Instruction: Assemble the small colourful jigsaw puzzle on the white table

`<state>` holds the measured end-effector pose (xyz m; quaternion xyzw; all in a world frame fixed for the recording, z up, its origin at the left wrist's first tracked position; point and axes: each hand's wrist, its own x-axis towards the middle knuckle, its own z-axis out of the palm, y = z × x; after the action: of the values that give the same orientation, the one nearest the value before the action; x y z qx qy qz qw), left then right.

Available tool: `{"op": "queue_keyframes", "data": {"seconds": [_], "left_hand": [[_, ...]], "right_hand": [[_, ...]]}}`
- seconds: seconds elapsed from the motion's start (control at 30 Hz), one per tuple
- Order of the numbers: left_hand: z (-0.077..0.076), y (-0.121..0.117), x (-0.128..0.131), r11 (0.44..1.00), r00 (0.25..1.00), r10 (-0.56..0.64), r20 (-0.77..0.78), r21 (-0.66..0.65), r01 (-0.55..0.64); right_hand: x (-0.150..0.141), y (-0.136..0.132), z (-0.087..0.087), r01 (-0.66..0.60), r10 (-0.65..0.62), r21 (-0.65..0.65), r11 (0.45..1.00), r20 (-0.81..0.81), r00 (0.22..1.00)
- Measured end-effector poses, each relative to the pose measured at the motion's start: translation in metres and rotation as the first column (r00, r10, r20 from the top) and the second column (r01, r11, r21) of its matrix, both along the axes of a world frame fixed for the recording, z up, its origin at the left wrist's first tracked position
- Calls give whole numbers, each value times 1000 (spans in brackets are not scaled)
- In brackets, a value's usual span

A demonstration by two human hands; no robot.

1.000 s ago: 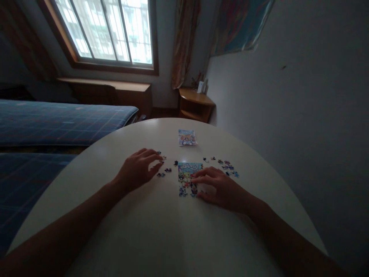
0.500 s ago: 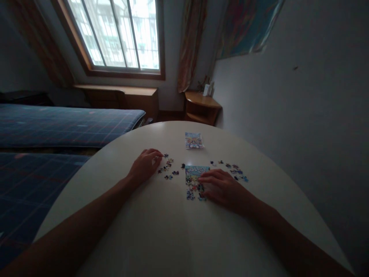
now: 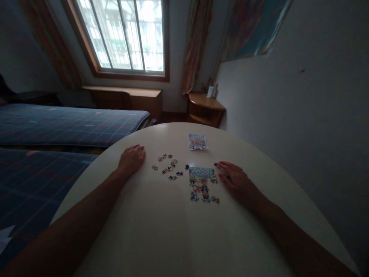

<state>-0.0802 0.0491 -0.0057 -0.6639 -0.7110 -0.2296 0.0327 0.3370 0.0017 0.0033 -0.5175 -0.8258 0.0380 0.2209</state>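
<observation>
A partly built colourful jigsaw puzzle (image 3: 201,184) lies flat on the round white table (image 3: 173,231). Left of it, several loose pieces (image 3: 167,167) are scattered. My left hand (image 3: 132,157) rests palm down on the table, left of those pieces and apart from them, with its fingers loosely stretched and nothing in it. My right hand (image 3: 235,179) lies flat just right of the puzzle, fingers stretched out over a few loose pieces there, most of them hidden beneath it. A small printed picture packet (image 3: 197,141) sits beyond the puzzle.
A bed with a blue checked cover (image 3: 63,123) runs along the table's left side. A wooden corner shelf (image 3: 206,107) and a low wooden cabinet (image 3: 129,98) stand under the window. The grey wall (image 3: 302,115) is close on the right.
My left hand has pulled back left, away from the loose pieces. My right hand has slid off the puzzle to the pieces on its right, uncovering the puzzle. The view shifted slightly.
</observation>
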Motion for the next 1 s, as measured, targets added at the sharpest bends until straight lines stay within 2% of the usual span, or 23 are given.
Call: {"op": "queue_keyframes", "data": {"seconds": [0.17,0.3,0.43,0.57,0.73,1.0], "left_hand": [[-2,2,-2,998,998,-56,-8,-10,56],[13,-4,11,983,983,-185,13,-22,185],[33,-22,30,909,913,-408,31,-79,409],[43,-41,46,828,843,-536,41,-169,535],[42,-44,48,774,808,-587,46,-260,577],[39,-39,42,767,803,-594,56,-260,586]], "right_hand": [[5,5,-5,21,-20,-25,999,53,998],[5,3,-2,18,-16,-40,999,58,998],[5,1,1,20,-16,-58,998,63,998],[5,2,-1,20,-15,-67,998,75,997],[6,3,-3,25,-20,-61,998,88,996],[4,1,-2,13,-9,-52,999,64,998]]}}
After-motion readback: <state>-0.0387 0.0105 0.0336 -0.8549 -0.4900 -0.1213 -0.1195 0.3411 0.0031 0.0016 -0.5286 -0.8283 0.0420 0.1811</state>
